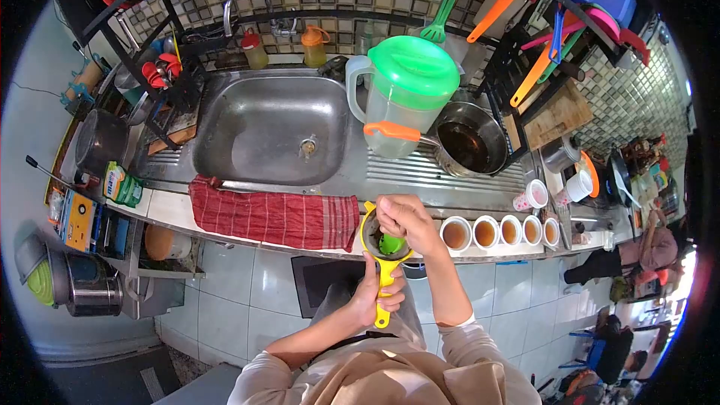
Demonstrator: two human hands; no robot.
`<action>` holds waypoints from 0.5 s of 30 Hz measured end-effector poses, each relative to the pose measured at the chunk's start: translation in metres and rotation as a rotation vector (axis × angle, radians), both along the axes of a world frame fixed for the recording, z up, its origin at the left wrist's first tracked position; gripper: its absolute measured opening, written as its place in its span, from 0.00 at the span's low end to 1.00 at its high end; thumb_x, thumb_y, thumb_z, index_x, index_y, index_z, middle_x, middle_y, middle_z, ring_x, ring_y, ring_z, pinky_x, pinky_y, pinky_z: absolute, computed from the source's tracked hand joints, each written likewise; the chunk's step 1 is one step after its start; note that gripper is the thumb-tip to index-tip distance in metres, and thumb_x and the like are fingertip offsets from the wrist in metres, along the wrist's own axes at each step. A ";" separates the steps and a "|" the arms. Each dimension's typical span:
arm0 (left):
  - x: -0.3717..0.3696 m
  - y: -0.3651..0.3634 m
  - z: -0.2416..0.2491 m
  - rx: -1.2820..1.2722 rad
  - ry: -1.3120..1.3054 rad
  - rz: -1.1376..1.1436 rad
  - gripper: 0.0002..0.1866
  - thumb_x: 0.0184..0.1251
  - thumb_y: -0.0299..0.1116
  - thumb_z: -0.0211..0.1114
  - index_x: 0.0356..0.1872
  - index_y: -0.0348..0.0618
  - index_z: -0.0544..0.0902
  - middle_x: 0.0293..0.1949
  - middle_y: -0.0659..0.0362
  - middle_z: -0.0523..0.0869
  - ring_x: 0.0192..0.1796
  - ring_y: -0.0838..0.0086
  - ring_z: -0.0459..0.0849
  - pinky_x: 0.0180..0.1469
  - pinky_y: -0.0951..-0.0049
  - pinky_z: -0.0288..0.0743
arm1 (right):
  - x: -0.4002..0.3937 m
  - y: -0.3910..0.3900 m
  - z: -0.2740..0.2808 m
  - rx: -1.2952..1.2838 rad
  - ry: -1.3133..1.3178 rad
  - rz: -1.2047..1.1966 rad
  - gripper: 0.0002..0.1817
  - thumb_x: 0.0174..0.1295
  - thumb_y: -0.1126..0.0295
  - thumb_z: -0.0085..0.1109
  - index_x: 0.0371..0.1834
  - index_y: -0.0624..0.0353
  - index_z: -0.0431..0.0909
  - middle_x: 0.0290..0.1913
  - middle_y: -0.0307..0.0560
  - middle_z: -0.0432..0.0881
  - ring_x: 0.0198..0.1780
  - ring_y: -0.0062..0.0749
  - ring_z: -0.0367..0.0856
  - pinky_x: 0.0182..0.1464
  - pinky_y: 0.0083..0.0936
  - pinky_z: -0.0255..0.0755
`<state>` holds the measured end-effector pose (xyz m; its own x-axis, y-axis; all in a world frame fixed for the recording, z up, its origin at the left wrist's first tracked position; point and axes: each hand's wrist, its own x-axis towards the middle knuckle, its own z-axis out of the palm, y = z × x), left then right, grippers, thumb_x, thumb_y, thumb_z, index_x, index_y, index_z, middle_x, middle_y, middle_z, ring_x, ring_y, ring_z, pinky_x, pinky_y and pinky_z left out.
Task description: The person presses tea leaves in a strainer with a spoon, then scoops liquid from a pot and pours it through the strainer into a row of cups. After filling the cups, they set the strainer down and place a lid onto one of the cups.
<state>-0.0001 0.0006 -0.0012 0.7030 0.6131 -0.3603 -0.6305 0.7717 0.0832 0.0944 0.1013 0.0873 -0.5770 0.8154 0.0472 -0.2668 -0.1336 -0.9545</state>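
Observation:
My left hand (377, 292) is wrapped around the handle of a yellow strainer (382, 315), whose round rim sits at the counter's front edge. My right hand (409, 223) is closed over the strainer's bowl. Below its fingers a bright green spoon-like utensil (391, 244) shows inside the strainer; the fingers hide its upper part. Dark matter lies in the bowl around it. Just right of my right hand, several white cups (485, 233) of amber-brown liquid stand in a row on the counter edge. A red striped cloth (274, 214) lies to the left of the strainer.
Behind my hands stand a green-lidded pitcher (409, 94) and a saucepan (471, 142) with dark liquid and an orange handle. A steel sink (274, 131) is at left. Stacked cups (531, 195) lie at right. Utensils hang overhead. Other people (651, 249) are at far right.

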 end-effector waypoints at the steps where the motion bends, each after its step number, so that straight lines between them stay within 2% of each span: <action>1: 0.000 0.000 0.000 0.002 -0.001 0.000 0.34 0.48 0.74 0.35 0.26 0.49 0.63 0.13 0.71 0.56 0.11 0.86 0.51 0.14 0.85 0.45 | -0.001 -0.001 0.000 -0.002 -0.015 -0.016 0.20 0.65 0.60 0.42 0.15 0.56 0.59 0.14 0.29 0.52 0.15 0.12 0.47 0.17 0.14 0.41; 11: -0.001 0.000 -0.005 0.016 -0.015 -0.021 0.34 0.47 0.75 0.35 0.26 0.50 0.64 0.13 0.71 0.58 0.12 0.85 0.52 0.15 0.85 0.45 | 0.000 0.001 -0.005 0.017 0.004 0.003 0.19 0.64 0.60 0.43 0.16 0.56 0.60 0.14 0.29 0.53 0.15 0.12 0.47 0.17 0.14 0.41; 13: -0.001 0.000 -0.003 0.021 0.005 -0.018 0.34 0.47 0.75 0.35 0.26 0.50 0.64 0.13 0.71 0.58 0.12 0.85 0.52 0.14 0.85 0.45 | 0.002 0.001 -0.006 -0.034 0.032 0.030 0.17 0.64 0.61 0.45 0.18 0.56 0.65 0.15 0.27 0.56 0.18 0.10 0.50 0.20 0.14 0.43; 15: -0.001 0.001 -0.001 0.020 0.006 -0.015 0.34 0.47 0.75 0.35 0.26 0.50 0.63 0.13 0.71 0.57 0.12 0.85 0.52 0.14 0.85 0.45 | 0.002 0.001 -0.005 -0.041 0.031 0.023 0.17 0.64 0.61 0.45 0.18 0.57 0.65 0.16 0.27 0.56 0.18 0.10 0.50 0.20 0.14 0.43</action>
<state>-0.0008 0.0012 -0.0025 0.7098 0.6099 -0.3524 -0.6186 0.7790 0.1022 0.0961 0.1020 0.0823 -0.5945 0.8034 0.0322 -0.2929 -0.1791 -0.9392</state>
